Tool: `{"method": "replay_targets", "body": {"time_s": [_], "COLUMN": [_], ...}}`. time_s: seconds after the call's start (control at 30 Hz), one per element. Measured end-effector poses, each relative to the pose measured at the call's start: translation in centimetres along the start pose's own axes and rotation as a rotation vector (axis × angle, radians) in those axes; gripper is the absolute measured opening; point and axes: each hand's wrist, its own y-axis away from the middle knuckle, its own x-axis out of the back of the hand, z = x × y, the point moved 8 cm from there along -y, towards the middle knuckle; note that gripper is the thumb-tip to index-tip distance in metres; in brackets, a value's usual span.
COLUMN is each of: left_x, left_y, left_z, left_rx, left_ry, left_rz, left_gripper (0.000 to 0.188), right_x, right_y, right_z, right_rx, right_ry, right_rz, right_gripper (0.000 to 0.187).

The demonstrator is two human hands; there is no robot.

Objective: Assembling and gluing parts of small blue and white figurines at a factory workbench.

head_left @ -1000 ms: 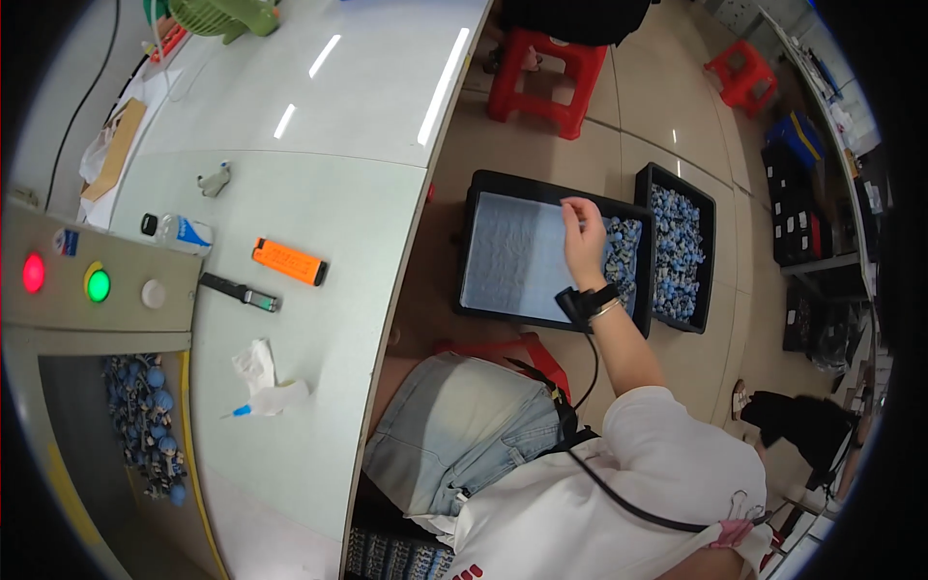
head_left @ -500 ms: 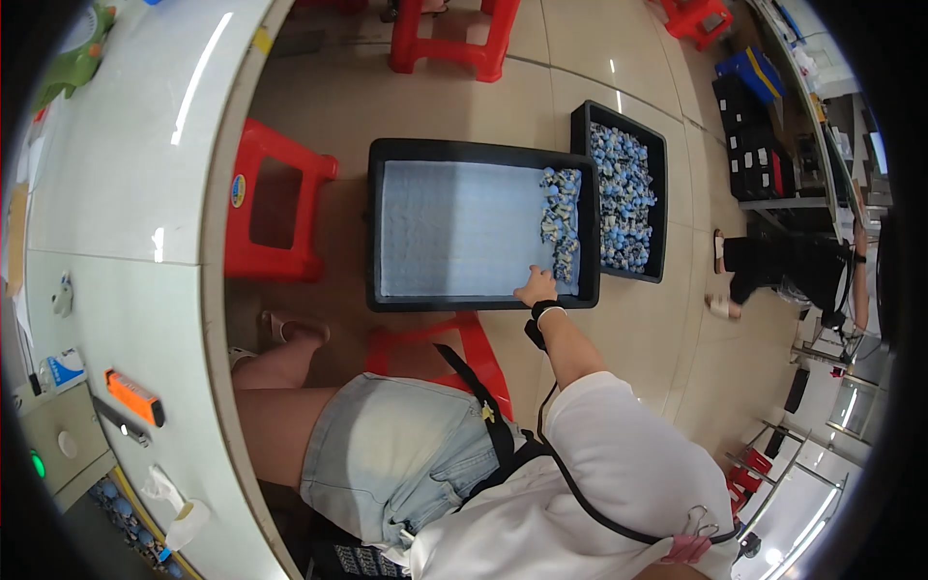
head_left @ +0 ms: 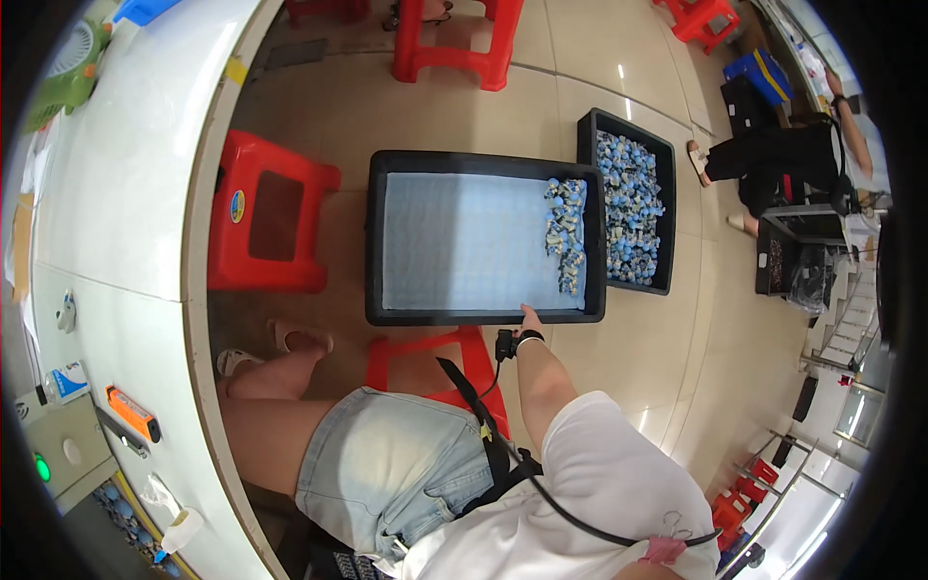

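Observation:
A large black tray (head_left: 483,317), lined with pale blue sheet, sits low in front of me. Along its right end lies a band of small blue, white and dark figure-like pieces (head_left: 565,237). My right hand (head_left: 528,324) is at the tray's near rim, right of the middle. Its thumb reaches over the rim, and the other fingers look tucked outside it, mostly hidden. No piece shows in that hand. A strap with a small black device (head_left: 506,343) is round the wrist. My left hand is out of view.
Behind the tray's right end stands a second black tray (head_left: 667,227) full of similar pieces. A red stool (head_left: 319,227) is at left, another red stool (head_left: 464,338) under the near edge. A white worktop (head_left: 106,222) borders the left. At right a person in black trousers (head_left: 773,155) stands.
My right hand has drawn back from beside the pieces inside the tray to its near rim. The view has shifted slightly. The person at right has moved farther off.

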Motion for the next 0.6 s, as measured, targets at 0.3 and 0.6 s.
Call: {"method": "replay_targets", "body": {"time_s": [0.3, 0.6], "left_x": [-1.3, -3.4], "left_y": [-0.4, 5.3], "left_z": [-1.8, 1.6], "left_rx": [0.032, -0.482], "left_ry": [0.108, 0.882], "left_rz": [-0.016, 0.227], "left_gripper": [0.055, 0.031], "right_x": [3.4, 5.7], "right_y": [-1.6, 9.3], "right_z": [-7.6, -16.6], "right_rx": [0.404, 1.174], "right_ry": [0.18, 1.174], "right_rz": [-0.007, 0.165], "right_gripper": [0.034, 0.056]}}
